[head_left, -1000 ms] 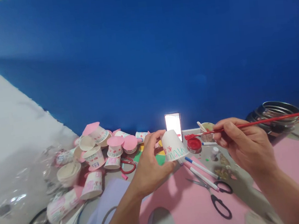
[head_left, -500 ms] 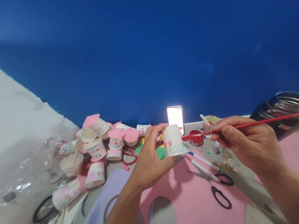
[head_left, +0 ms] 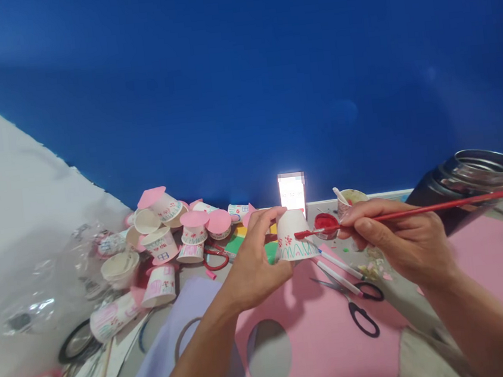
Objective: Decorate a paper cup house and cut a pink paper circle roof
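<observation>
Here's one paper cup point(head_left: 291, 225) in the left hand point(head_left: 256, 266), thumb and fingers grasping its sides; one red brush point(head_left: 464, 201), pinched in the right hand point(head_left: 403, 241), bristles over the cup's front, contact unclear; right of the cup, one pot of red paint point(head_left: 328, 237); below and right of it, two white pens point(head_left: 343, 264) and one pair of black-handled scissors point(head_left: 351, 307); left of it, one pair of red-handled scissors point(head_left: 218, 268) and more than ten other cups point(head_left: 161, 246); behind it, one lit phone point(head_left: 292, 192); grey tabletop point(head_left: 400, 296), pink paper point(head_left: 330, 336) lying nearer than the cup, blue wall point(head_left: 240, 81) beyond; the cup is upside down, base up, long axis near upright; the brush runs almost level, bristles pointing left.
</observation>
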{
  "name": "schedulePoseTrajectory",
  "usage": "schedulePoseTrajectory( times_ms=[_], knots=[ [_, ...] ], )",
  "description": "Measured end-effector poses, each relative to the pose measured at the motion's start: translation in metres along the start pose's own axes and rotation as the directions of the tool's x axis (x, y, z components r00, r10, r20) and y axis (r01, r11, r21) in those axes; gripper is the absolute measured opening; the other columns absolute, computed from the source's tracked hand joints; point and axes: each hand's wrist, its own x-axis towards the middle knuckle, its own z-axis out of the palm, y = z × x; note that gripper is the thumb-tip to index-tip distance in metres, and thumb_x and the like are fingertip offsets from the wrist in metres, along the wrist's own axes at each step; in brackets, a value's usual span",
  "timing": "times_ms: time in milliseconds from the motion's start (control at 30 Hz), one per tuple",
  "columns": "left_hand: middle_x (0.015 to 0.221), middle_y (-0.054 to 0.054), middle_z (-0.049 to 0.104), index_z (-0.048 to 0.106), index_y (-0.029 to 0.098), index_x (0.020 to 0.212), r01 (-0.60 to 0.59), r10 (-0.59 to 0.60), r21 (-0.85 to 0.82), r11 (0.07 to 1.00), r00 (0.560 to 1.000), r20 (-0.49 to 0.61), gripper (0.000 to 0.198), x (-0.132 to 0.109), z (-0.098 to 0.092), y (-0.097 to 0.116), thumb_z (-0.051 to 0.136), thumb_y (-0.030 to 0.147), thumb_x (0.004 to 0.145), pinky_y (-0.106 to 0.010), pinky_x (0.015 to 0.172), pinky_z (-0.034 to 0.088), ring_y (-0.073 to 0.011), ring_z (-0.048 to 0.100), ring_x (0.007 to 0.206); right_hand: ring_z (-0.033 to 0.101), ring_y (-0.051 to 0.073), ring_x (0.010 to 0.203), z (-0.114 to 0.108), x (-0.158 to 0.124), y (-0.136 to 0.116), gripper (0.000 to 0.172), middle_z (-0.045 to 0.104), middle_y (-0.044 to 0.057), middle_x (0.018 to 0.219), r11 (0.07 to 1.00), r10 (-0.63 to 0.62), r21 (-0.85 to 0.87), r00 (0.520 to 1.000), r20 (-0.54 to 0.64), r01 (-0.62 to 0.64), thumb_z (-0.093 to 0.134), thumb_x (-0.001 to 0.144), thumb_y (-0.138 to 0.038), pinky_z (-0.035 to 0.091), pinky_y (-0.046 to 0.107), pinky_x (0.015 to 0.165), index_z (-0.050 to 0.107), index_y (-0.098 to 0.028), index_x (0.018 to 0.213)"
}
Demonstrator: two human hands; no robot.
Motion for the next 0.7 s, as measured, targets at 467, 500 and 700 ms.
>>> schedulePoseTrajectory(
  times_ms=[467, 500, 700],
  knots=[
    [0.143, -0.008, 0.053, 0.057, 0.032, 0.139, -0.001, 0.001, 0.012, 1.0, 1.0, 0.021, 0.071, -0.0007, -0.0025, 0.0019, 0.076, 0.01, 0.074, -0.052, 0.114, 0.05, -0.0298, 0.057, 0.132, 0.067, 0.013, 0.057, -0.0054, 0.0028, -0.0063, 0.014, 0.079, 0.003, 0.078, 0.999, -0.012, -0.04, 1.0, -0.007, 0.012, 0.069, 0.099, -0.025, 0.056, 0.022, 0.048, 0.082, -0.027, 0.093],
    [0.143, -0.008, 0.053, 0.057, 0.032, 0.139, -0.001, 0.001, 0.012, 1.0, 1.0, 0.02, 0.072, -0.0008, -0.0026, 0.0018, 0.076, 0.01, 0.074, -0.052, 0.114, 0.05, -0.0299, 0.056, 0.133, 0.067, 0.013, 0.057, -0.0055, 0.003, -0.0061, 0.014, 0.079, 0.003, 0.078, 0.999, -0.013, -0.04, 1.0, 0.0, 0.013, 0.07, 0.099, -0.025, 0.056, 0.023, 0.048, 0.083, -0.027, 0.092],
    [0.144, -0.009, 0.053, 0.057, 0.032, 0.139, 0.022, -0.022, -0.01, 1.0, 0.999, 0.025, 0.072, -0.0002, -0.0027, 0.0021, 0.08, 0.013, 0.073, -0.056, 0.114, 0.048, -0.0325, 0.058, 0.131, 0.065, 0.012, 0.055, -0.0056, 0.003, -0.0054, 0.014, 0.079, 0.002, 0.078, 0.999, -0.027, -0.019, 0.998, 0.049, 0.028, 0.069, 0.099, -0.025, 0.054, 0.023, 0.049, 0.083, -0.026, 0.095]
  ],
)
